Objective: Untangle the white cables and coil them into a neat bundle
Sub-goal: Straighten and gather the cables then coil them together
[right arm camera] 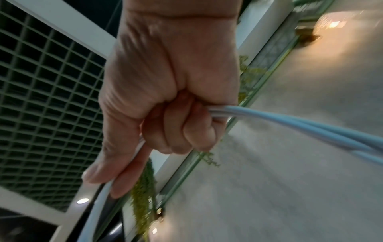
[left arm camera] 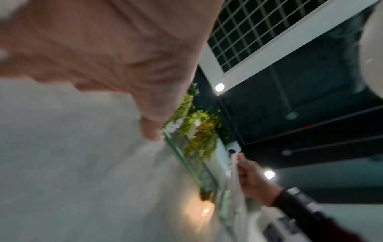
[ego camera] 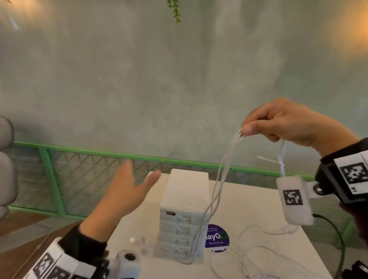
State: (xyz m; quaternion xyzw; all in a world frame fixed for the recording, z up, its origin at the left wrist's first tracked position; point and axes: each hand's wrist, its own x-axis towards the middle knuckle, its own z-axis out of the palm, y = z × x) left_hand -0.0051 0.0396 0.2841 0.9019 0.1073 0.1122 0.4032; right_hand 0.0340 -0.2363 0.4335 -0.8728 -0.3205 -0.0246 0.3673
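Right hand is up high, fist clenched around the white cables, which dangle down past the drawer box onto the surface. Left hand hovers nearby, fingers spread, holding nothing.

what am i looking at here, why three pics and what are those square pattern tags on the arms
No machine here: a person wears three cameras, one on the head and one on each wrist; the patterned tags sit on the wrist mounts. In the head view the right hand holds up the white cables, whose slack lies tangled on the table. The right wrist view shows that grip close up. The left hand is open and empty, blurred, beside a small white drawer unit. A purple sticker lies next to it.
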